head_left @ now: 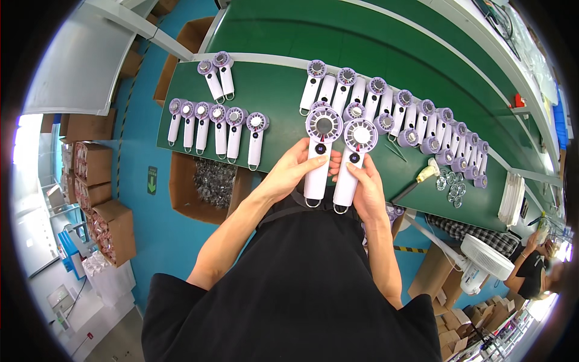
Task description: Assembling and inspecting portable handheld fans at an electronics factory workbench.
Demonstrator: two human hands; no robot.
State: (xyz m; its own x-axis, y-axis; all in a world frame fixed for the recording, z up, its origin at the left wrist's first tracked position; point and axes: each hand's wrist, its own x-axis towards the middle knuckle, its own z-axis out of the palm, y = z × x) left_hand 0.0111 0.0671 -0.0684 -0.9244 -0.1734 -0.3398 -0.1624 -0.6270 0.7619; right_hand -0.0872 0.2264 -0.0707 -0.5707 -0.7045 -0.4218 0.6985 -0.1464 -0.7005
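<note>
My left hand (294,172) is closed around the handle of a white handheld fan (315,175), its thumb lying on the front near the small dark display. My right hand (369,190) grips a second handheld fan (346,181) in the same way. Both fans are upright, side by side, just over the table's near edge. The left one has a grey centre in its round lilac head; the right one's centre is white. Behind them, a long double row of similar fans (377,87) lies on the green table (271,84). My fingers behind the handles are partly hidden.
At the table's left lies another group of fans (218,114). On the right are tweezers (398,151), a dark-handled tool with a pale head (428,172) and several clear rings (455,193). A box of dark parts (187,187), a desk fan (485,256) and another person (531,271) are nearby.
</note>
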